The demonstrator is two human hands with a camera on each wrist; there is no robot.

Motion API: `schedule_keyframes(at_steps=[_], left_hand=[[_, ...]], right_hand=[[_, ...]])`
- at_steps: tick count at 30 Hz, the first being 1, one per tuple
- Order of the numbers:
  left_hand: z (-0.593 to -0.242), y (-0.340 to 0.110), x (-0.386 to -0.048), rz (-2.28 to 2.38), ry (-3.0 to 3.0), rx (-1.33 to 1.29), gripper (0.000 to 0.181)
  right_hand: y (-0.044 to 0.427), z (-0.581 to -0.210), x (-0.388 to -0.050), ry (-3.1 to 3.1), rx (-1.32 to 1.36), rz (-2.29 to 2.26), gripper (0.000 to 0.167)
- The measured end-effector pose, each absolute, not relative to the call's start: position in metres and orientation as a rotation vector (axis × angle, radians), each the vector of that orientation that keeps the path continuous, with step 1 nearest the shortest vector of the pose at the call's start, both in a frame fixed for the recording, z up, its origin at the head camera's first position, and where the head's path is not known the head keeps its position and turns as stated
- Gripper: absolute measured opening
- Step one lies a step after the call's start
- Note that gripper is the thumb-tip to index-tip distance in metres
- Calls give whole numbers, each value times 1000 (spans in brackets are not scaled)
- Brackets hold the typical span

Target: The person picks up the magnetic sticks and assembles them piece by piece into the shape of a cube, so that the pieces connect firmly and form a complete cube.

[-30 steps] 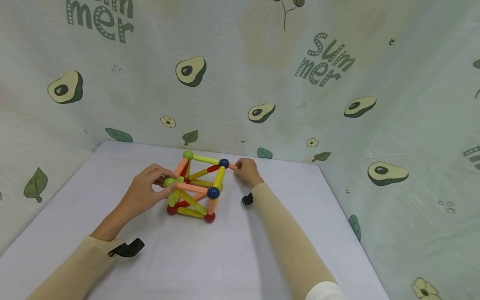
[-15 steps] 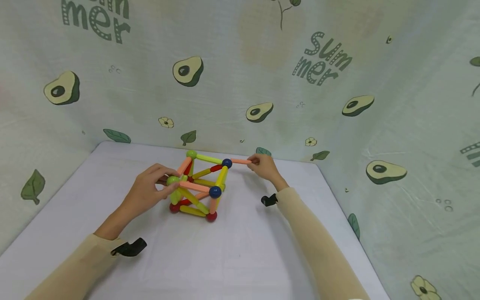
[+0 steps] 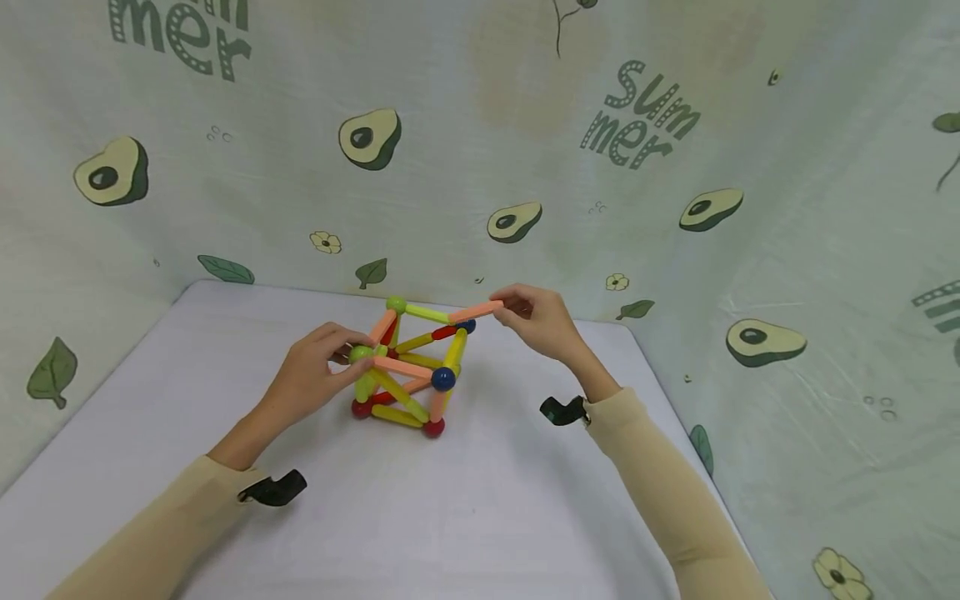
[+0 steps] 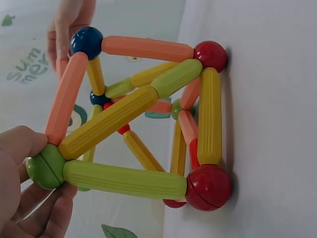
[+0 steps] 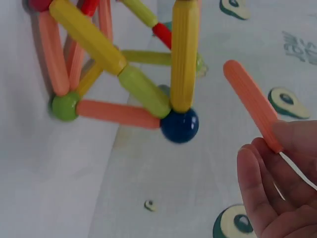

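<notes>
A cube-like frame of coloured magnetic sticks and balls stands on the table, with red balls (image 3: 434, 427) at its near base. My left hand (image 3: 311, 375) grips a green ball (image 4: 45, 166) at the upper near-left corner, thumb on one side and fingers behind. Between thumb and fingertips, my right hand (image 3: 543, 321) pinches one end of a salmon magnetic stick (image 5: 250, 101). Its other end points left, above the far blue ball (image 5: 180, 125); in the right wrist view the two are apart. Another blue ball (image 3: 443, 379) forms the upper near-right corner.
White cloth covers the table (image 3: 420, 517). Behind it and at the sides hangs a pale curtain (image 3: 450, 150) printed with avocados, leaves and lettering. The table's far edge lies close behind the frame.
My right hand has drawn to the right and then risen, bringing the salmon stick up off the far blue ball. The left hand keeps hold of the green ball.
</notes>
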State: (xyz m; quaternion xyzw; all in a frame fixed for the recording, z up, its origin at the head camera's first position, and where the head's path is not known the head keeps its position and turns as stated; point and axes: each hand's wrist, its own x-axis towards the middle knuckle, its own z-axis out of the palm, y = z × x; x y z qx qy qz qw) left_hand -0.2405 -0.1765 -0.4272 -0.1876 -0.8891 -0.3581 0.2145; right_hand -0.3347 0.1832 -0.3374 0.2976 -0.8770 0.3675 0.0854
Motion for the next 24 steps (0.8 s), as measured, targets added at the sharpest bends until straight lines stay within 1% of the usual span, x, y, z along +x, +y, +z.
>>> schedule_keyframes(at_steps=[3,6,15,24], left_hand=[[-427,-172,-242,-994,-2458,-540,29],[-426,-167,-243,-1007,-2450,-562,29],[-421,-155,-246,-1016,-2487,-554,32],[-414,-145,-254,-947,-2543,-483,30]], right_hand=[[169,-335,-324,-2627,987,1132,22],[156,-338,-319,-2645,1029,1161,21],[131,-361,-317,-2687,1059,1175,21],[121,-368,-318,-2677,1066,1218,22]])
